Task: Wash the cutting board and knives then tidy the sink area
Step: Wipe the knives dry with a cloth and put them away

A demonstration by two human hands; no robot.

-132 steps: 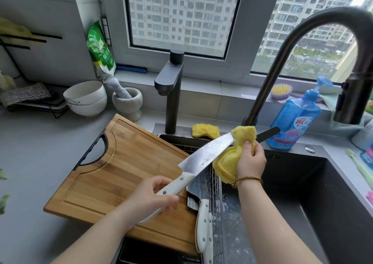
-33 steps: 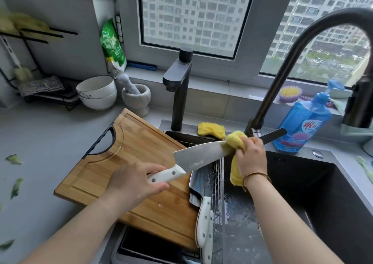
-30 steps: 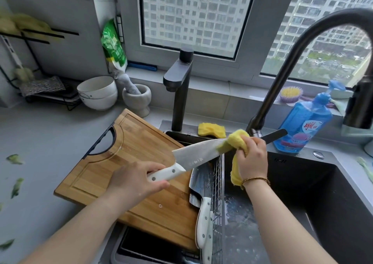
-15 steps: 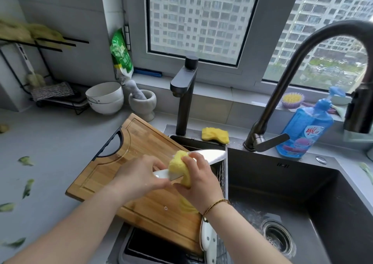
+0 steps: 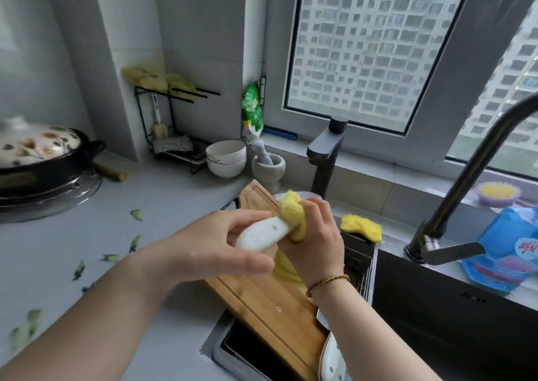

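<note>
Head view: left hand (image 5: 209, 246) pinches the knife (image 5: 259, 235) by its white handle, above the cutting board (image 5: 262, 302). Right hand (image 5: 317, 235) clenches a yellow cloth (image 5: 289, 210) round the handle's far end; blade hidden. Likely wet, slippery, stiff and sharp, so hold by the handle only.

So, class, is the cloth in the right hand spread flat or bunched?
Bunched: the right hand grips the cloth crumpled round the knife, whose white handle the left hand holds.

Left hand (image 5: 214, 245) and right hand (image 5: 317, 236) together, both in curled grips
</note>
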